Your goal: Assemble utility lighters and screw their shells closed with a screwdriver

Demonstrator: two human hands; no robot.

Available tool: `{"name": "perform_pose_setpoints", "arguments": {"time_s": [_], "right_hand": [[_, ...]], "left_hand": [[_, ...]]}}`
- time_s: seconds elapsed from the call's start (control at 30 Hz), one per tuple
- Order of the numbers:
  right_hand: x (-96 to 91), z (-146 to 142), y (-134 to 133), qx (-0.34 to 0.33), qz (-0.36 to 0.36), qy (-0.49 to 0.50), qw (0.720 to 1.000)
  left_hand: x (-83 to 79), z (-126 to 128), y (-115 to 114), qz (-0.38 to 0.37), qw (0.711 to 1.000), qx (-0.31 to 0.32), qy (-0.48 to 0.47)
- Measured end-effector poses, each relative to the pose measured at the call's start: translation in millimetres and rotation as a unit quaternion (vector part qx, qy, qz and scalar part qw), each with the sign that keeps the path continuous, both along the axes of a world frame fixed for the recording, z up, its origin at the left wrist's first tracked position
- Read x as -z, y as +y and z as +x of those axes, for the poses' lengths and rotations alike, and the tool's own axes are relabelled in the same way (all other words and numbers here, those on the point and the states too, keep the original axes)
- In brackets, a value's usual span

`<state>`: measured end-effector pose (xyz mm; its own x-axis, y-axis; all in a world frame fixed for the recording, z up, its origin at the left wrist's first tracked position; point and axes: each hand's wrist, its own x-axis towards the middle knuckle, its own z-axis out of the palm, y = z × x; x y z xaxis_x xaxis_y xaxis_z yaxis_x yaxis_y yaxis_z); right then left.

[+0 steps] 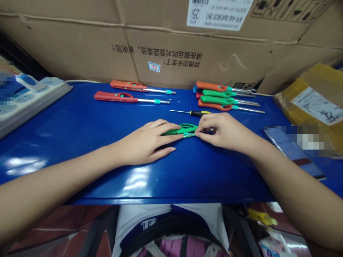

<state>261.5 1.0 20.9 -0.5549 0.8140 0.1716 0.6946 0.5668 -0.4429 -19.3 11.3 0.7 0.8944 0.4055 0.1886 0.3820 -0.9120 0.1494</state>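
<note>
A green long-necked gas lighter [187, 128] lies on the blue table between my hands, its trigger loop facing away from me. My left hand [150, 142] rests over its handle end, index and middle fingers holding it down, thumb apart on the table. With thumb and fingertips pinched together, my right hand [222, 130] grips the neck end, where a bit of metal shows under the fingers. The parts beneath my fingertips are hidden. Just beyond my right hand lies a screwdriver [198, 113] with a black and yellow handle.
Two red-orange lighters [115, 96] lie at the back left. Several green, orange and red lighters [218, 100] are piled at the back right. A power strip [34, 96] stands left; a phone [289, 150] and taped parcel [316, 107] are right. A cardboard box [93, 46] walls the back.
</note>
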Motion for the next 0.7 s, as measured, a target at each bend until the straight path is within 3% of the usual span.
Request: {"name": "perform_pose_setpoints", "arguments": {"time_s": [0.43,0.7], "right_hand": [[-2.3,0.9,-2.0,-0.004,0.033,-0.017,0.999],[0.9,-1.0,-0.3,-0.011,0.020,0.023,0.999]], "left_hand": [[0.8,0.4,0.2,0.001,1.000,0.002,-0.006],[1.9,-0.6,0.6,0.007,1.000,0.007,-0.004]]}}
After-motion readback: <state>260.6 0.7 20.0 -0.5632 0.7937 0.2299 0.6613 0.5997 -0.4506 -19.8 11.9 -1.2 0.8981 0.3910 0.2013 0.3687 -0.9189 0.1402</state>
